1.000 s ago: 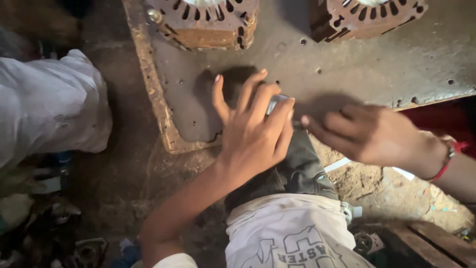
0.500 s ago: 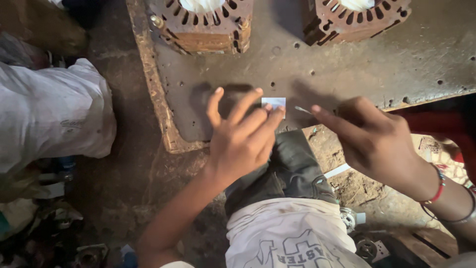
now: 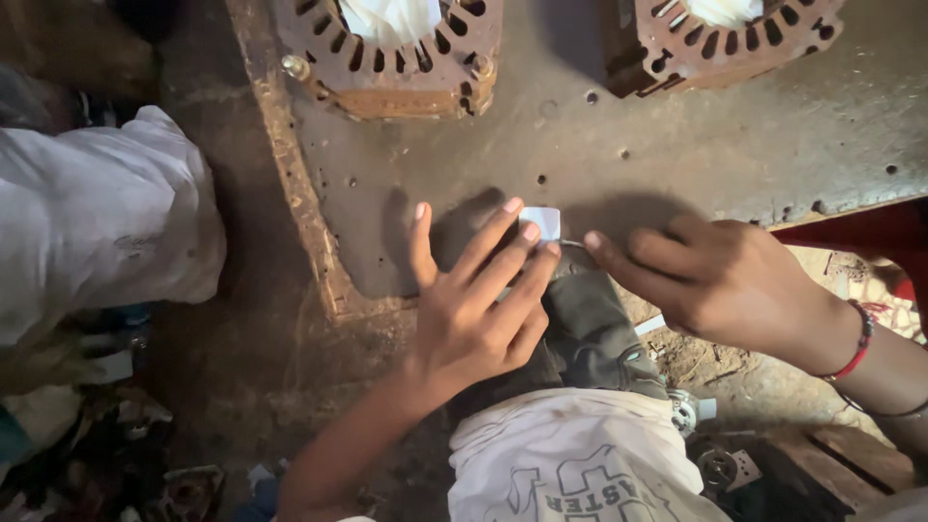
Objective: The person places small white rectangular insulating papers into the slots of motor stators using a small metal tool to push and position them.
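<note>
My left hand point(image 3: 478, 304) lies flat with fingers spread on the near edge of a grey metal plate point(image 3: 677, 145), its fingertips pressing a small white paper piece point(image 3: 543, 221). My right hand point(image 3: 710, 275), with a red band at the wrist, reaches in from the right; its index fingertip touches the plate right beside the paper. Part of the paper is hidden under my left fingers. Whether my right hand pinches something thin I cannot tell. My knee in dark trousers point(image 3: 590, 329) sits below both hands.
Two rusty slotted motor stators stand at the plate's far side, one at the left point(image 3: 391, 53), one at the right point(image 3: 720, 39). A white cloth-covered bulk point(image 3: 97, 222) lies at the left. Scrap and small metal parts point(image 3: 720, 464) litter the dirt floor.
Both hands have shifted slightly up and right along the plate edge. The white paper now shows past my left fingertips, and my right index finger has closed in beside it.
</note>
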